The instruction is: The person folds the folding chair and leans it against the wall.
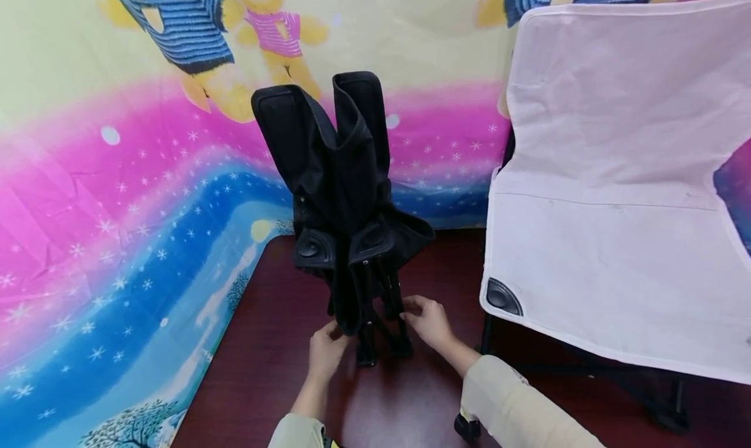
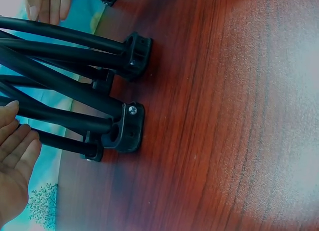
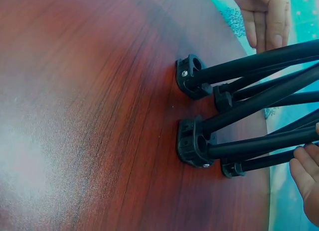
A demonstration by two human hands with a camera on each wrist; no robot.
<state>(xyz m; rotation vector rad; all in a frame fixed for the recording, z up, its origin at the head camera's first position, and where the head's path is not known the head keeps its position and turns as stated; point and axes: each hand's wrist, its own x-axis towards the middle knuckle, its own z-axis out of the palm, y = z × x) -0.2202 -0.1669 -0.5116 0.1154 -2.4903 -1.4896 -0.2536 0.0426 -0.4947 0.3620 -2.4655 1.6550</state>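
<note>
While a folded black chair (image 1: 351, 194) stood mid-frame on the tabletop (image 1: 258, 363), left hand (image 1: 326, 355) and right hand (image 1: 431, 325) flanked its legs (image 2: 75, 87), fingers (image 2: 28, 154) loosely extended.

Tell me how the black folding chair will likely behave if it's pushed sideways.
The black folding chair may tip easily, since its feet stand bunched under a tall body. Its fabric would probably flop, as it hangs in loose folds. The straight tubular legs look fairly stiff.

folding chair (image 1: 352, 187): black | other chair (image 1: 604, 259): white | table (image 1: 252, 343): red-brown, wood-grained | backdrop (image 1: 88, 239): cream, pink, blue, snowflaked
</note>
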